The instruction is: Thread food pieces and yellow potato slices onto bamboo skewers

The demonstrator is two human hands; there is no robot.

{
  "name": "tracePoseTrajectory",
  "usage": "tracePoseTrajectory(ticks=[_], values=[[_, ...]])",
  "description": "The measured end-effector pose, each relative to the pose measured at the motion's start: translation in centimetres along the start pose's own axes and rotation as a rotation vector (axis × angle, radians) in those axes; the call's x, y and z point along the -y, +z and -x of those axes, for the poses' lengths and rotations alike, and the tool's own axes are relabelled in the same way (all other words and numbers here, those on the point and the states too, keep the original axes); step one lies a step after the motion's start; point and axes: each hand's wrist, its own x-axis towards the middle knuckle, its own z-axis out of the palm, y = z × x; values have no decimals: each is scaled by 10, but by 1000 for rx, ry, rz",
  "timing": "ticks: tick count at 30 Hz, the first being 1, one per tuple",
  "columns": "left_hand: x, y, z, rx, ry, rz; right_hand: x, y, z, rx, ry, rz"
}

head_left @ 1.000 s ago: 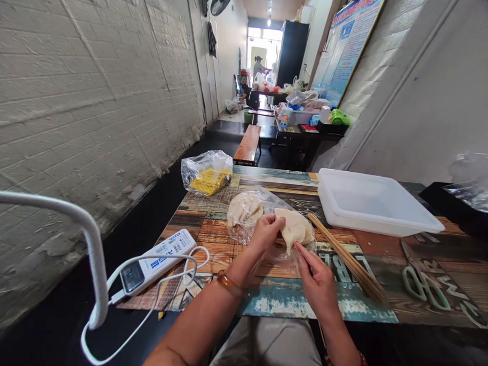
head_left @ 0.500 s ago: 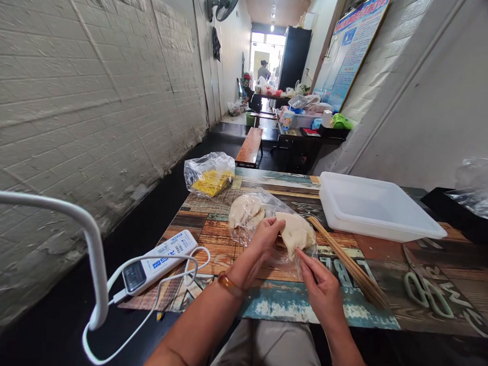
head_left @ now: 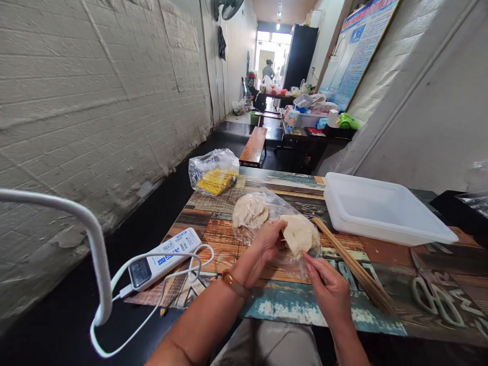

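My left hand (head_left: 272,237) is closed on the left edge of a pale, floppy sheet of food (head_left: 299,233), thumb on top. At its lower edge, the fingertips of my right hand (head_left: 329,286) pinch the same sheet; whether they also hold something thin cannot be made out. Beneath the sheet spreads a clear plastic bag (head_left: 273,201), with a stack of similar pale rounds (head_left: 249,211) in its left part. Thin sticks poke out below that stack. To the right of the sheet lies a bundle of bamboo skewers (head_left: 353,266).
A white plastic tub (head_left: 387,209) stands at the back right, with scissors (head_left: 436,299) in front of it. At the back left is a bag of yellow pieces (head_left: 216,179). A white power bank (head_left: 165,257) with a looping cable lies at the left edge. Beyond stands a bench (head_left: 254,145).
The sheet's lower part looks flatter and more spread out than before, where it was bunched to a point. Both hands keep their hold. The whole view has shifted slightly.
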Motion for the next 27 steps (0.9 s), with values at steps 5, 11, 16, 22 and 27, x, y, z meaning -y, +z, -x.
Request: tracePoseTrajectory(ticks=[5, 11, 16, 22, 27], values=[[2, -2, -2, 10, 7, 10, -3, 1, -2, 0, 48, 2], [2, -3, -3, 16, -6, -5, -13, 6, -1, 16, 288, -204], [0, 0, 1, 13, 11, -7, -11, 8, -5, 5, 307, -217], [1, 0, 0, 12, 26, -10, -6, 15, -14, -24, 299, -260], [0, -1, 0, 66, 56, 18, 1, 18, -14, -69, 301, -346]])
